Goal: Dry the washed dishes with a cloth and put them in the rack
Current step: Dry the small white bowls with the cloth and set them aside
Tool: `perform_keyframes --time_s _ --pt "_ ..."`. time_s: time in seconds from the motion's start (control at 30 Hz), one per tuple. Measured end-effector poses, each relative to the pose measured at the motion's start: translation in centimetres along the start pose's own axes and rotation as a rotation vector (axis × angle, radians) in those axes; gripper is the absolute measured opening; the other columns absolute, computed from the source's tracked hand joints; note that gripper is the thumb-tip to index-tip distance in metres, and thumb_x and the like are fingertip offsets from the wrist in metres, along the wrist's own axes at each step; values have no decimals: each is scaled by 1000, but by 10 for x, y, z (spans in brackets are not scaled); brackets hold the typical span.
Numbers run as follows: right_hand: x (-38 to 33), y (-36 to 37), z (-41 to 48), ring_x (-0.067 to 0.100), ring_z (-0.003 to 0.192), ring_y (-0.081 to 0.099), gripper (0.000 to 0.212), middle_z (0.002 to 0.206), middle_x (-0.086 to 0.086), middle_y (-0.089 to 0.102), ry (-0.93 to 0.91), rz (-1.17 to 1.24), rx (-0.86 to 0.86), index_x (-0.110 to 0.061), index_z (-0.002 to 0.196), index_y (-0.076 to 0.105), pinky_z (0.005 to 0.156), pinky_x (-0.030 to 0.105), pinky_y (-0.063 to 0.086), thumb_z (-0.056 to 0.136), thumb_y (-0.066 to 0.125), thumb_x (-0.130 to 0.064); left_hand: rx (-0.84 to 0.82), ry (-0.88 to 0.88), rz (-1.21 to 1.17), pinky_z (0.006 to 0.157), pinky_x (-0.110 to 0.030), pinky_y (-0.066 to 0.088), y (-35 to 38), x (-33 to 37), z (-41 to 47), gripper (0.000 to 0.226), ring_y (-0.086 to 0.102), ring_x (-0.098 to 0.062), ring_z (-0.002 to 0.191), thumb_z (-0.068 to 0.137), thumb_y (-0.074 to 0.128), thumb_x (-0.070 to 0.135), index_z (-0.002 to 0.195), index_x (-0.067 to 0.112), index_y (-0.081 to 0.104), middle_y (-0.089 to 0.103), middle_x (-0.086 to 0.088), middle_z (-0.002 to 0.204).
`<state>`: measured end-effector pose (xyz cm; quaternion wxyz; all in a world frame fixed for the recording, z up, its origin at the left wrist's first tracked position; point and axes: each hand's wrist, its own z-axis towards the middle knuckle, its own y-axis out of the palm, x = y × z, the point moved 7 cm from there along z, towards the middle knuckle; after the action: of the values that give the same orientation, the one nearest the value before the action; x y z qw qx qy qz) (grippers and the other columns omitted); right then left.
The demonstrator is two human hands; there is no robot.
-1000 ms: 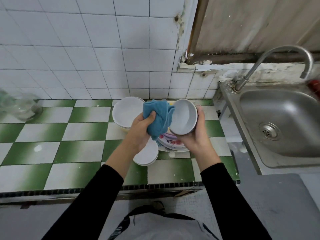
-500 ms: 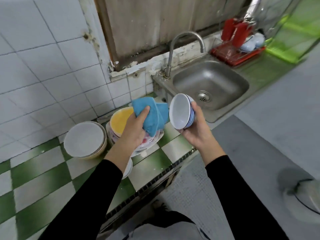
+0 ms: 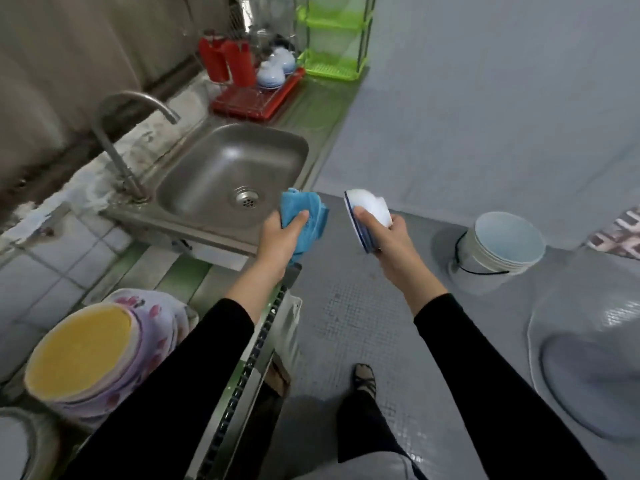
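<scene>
My left hand (image 3: 282, 237) grips a crumpled blue cloth (image 3: 304, 216) just off the front right corner of the sink. My right hand (image 3: 386, 237) holds a small white bowl with a blue rim (image 3: 367, 213), tipped on its side, out over the grey floor. Cloth and bowl are a short way apart. The red dish rack (image 3: 252, 102) stands on the counter beyond the sink, with two upturned white-and-blue bowls (image 3: 273, 72) and red cups (image 3: 227, 62) in it. A stack of floral plates under a yellow bowl (image 3: 83, 348) sits at the lower left.
The steel sink (image 3: 273, 157) with its curved tap (image 3: 114, 140) lies between me and the rack. A green plastic shelf (image 3: 332, 39) stands behind the rack. On the floor are a white bucket (image 3: 502, 244) and a large grey basin (image 3: 588, 368). My foot (image 3: 363, 379) shows below.
My view has swung right, from the tiled counter towards the sink and rack. Both hands moved right with the cloth and bowl, which have drawn apart; the bowl's opening now faces away.
</scene>
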<state>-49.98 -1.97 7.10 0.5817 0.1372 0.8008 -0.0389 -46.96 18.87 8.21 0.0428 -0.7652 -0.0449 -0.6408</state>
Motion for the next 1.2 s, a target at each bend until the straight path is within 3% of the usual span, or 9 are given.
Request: perform_keyframes --time_s 0.13,0.3,0.47,0.6,0.73,0.93,1.0,1.13,1.2 --pt "-26 -64 39 6 101 61 84 125 -1 56 -114 -81 101 -15 130 41 70 18 47 68 85 -52 -88 73 68 78 -35 55 84 11 45 10 66 -22 92 91 67 27 98 23 62 68 0 94" --pt "-66 -135 101 -2 101 55 72 118 -11 50 -217 -151 192 -22 130 39 65 9 47 78 86 -36 -150 126 118 74 -27 53 181 22 98 22 65 -17 92 95 61 25 114 16 60 68 0 101" --pt "-98 -182 161 12 112 56 94 130 -3 48 -295 -211 228 -20 143 28 88 20 50 73 91 -27 -83 108 114 55 -12 45 255 26 144 20 60 -7 79 94 64 24 108 12 56 61 7 89" --pt "-116 -198 210 6 111 57 84 127 -5 50 -314 -237 206 -22 130 37 72 11 51 68 93 -28 -47 89 104 57 -11 44 288 26 179 15 59 -2 78 94 63 21 105 15 55 61 10 88" --pt "-128 -189 266 -3 104 55 78 118 -15 49 -345 -298 156 -24 122 39 70 6 47 67 94 -27 23 81 103 56 -5 44 292 27 213 12 57 2 77 95 61 20 105 18 56 60 12 88" --pt "-133 -148 360 -2 106 56 83 120 -13 51 -363 -350 58 -25 122 41 76 12 48 60 96 -35 151 73 64 81 -34 54 283 26 292 15 65 -18 92 94 62 22 108 20 59 66 0 99" --pt "-138 -127 398 -1 106 57 84 121 -11 52 -364 -376 20 -26 121 41 80 18 51 59 96 -37 191 97 73 80 -31 54 277 32 325 17 65 -16 92 94 61 23 111 21 59 67 1 100" --pt "-169 -81 476 -3 104 55 83 119 -10 51 -404 -424 -50 -24 120 42 74 6 46 59 97 -36 312 100 32 72 -22 51 263 50 398 20 63 -13 86 95 60 22 114 16 60 65 4 94" --pt "-186 -58 514 0 105 56 84 120 -9 52 -408 -442 -91 -24 120 42 77 11 48 58 96 -38 379 77 -5 73 -23 50 257 61 433 23 63 -12 87 94 61 22 116 17 58 64 4 96"
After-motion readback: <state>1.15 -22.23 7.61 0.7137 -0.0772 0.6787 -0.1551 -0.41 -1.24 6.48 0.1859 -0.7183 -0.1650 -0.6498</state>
